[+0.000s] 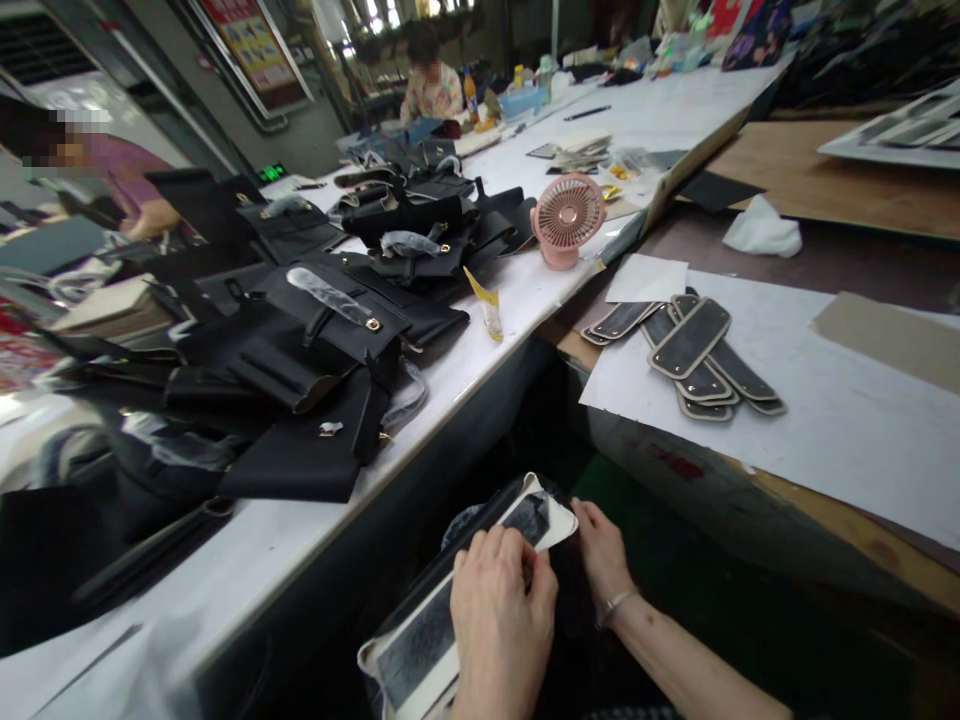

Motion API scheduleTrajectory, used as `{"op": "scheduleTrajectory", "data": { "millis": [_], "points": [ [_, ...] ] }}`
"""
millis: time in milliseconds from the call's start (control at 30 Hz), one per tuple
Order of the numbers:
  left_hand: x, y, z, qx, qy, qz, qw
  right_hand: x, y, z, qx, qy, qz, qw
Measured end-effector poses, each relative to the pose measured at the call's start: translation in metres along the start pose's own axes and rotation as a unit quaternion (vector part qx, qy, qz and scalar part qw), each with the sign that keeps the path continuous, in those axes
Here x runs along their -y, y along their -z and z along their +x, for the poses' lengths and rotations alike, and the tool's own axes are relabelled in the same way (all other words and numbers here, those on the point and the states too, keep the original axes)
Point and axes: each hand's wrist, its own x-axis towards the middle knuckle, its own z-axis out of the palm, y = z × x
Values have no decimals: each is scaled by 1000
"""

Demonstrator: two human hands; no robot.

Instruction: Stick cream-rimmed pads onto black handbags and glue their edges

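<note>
A black bag (420, 590) lies tilted low in front of me, with its long narrow face up. That face has an off-white border (559, 525) around a dark grey patterned panel (416, 650). My left hand (499, 610) rests across the middle of this face, fingers curled down and thumb drawn in against the border. At the far right corner, my right hand (604, 555) grips the bag's edge between thumb and fingers. The left palm hides part of the panel, and the bag's lower body is lost in dark shadow.
Black bags (315, 340) with plastic-wrapped parts are heaped on the white table (450, 385) at left. A pink fan (568, 215) stands on its edge. Grey-edged black straps (694, 350) lie on white paper at right. Two people (435, 90) are across the tables.
</note>
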Motion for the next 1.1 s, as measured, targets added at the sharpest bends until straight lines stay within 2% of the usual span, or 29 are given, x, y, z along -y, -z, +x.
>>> {"op": "scheduleTrajectory", "data": {
  "millis": [67,133,200,267,367,467,567,667,800,1000,1100],
  "points": [
    [0,0,-1,-15,-3,9,1000,-1,20,-21,-50,50,-16,997],
    [0,0,-3,-21,-5,14,1000,4,37,-45,-49,184,-55,980],
    [0,0,-3,-24,-9,15,1000,11,44,-65,-19,360,-134,923],
    [0,-1,-4,-31,-12,12,999,16,42,-73,-8,479,-228,847],
    [2,-3,-5,-44,-19,9,999,18,32,-70,-31,521,-328,787],
    [6,-5,-9,-74,-45,3,996,17,25,-63,-47,531,-382,755],
    [13,-8,-17,-122,-94,-7,988,18,24,-64,-61,530,-400,745],
    [25,-10,-28,-144,-126,-12,981,20,20,-68,-69,523,-399,749],
    [36,-11,-38,-130,-108,-37,985,22,11,-75,-73,522,-375,762],
    [35,-13,-40,-149,-73,-27,986,22,-3,-83,-83,517,-335,783],
    [37,-15,-40,-140,-70,-27,987,19,-9,-87,-87,513,-329,788]
  ]
}}
